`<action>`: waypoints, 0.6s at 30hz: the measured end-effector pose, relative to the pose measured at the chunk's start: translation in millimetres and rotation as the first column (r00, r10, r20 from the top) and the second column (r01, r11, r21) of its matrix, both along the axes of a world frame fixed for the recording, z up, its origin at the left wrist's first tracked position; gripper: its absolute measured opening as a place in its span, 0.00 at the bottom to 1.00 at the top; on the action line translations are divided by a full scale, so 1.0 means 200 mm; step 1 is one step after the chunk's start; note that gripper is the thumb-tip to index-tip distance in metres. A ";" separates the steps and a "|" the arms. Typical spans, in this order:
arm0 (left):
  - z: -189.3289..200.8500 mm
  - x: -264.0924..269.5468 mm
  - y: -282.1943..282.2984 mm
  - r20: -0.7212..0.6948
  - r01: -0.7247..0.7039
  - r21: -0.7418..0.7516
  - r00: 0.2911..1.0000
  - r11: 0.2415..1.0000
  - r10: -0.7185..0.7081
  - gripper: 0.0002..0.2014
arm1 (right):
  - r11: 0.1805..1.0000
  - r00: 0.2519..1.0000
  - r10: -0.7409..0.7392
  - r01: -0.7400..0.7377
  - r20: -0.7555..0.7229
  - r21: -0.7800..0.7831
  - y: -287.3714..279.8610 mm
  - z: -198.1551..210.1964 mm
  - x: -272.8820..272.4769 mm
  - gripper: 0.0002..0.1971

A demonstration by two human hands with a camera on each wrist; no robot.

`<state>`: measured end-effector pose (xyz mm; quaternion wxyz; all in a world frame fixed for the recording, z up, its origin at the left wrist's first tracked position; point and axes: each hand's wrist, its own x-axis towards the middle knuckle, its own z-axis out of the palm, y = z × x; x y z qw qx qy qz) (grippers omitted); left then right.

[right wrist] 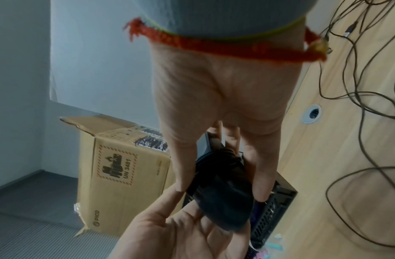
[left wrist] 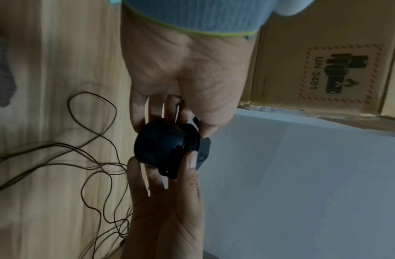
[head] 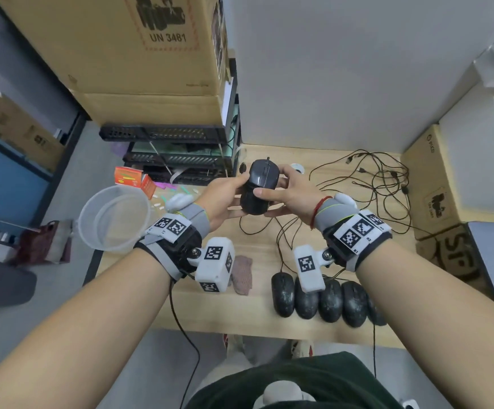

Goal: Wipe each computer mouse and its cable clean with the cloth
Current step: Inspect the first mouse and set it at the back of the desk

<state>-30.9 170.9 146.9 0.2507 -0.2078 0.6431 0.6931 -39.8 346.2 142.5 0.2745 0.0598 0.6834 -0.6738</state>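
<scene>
We grip a glossy black mouse (head: 259,187) in both hands, left hand (head: 225,199) and right hand (head: 291,193), below the cardboard box (head: 116,45) printed "UN 3481" at upper left.

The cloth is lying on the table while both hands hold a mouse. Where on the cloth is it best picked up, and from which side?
Probably from above, pinching the upper bunched part of the cloth. It lies crumpled flat on the table, offering raised folds for a grip. Its left edge is hidden behind the left wrist camera, and the row of mice crowds the right, so straight down is the clearest way in.
</scene>
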 end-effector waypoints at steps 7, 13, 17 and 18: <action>-0.19 0.02 -0.12 0.056 0.008 -0.021 0.998 1.000 -0.007 0.17 | 0.999 0.995 -0.013 0.008 0.095 0.050 -0.10 -0.22 -0.04 0.30; -0.42 -0.07 -0.19 0.104 0.049 -0.211 0.994 0.976 -0.028 0.07 | 0.988 0.986 -0.061 0.037 0.152 0.151 -0.10 -0.41 -0.20 0.32; -0.61 -0.16 -0.20 0.116 0.127 -0.399 0.989 0.908 -0.087 0.11 | 0.976 0.978 -0.098 0.058 0.184 0.211 -0.10 -0.55 -0.35 0.33; -0.67 -0.18 -0.20 0.117 0.158 -0.453 0.986 0.877 -0.117 0.17 | 0.971 0.975 -0.110 0.063 0.194 0.231 -0.10 -0.60 -0.40 0.34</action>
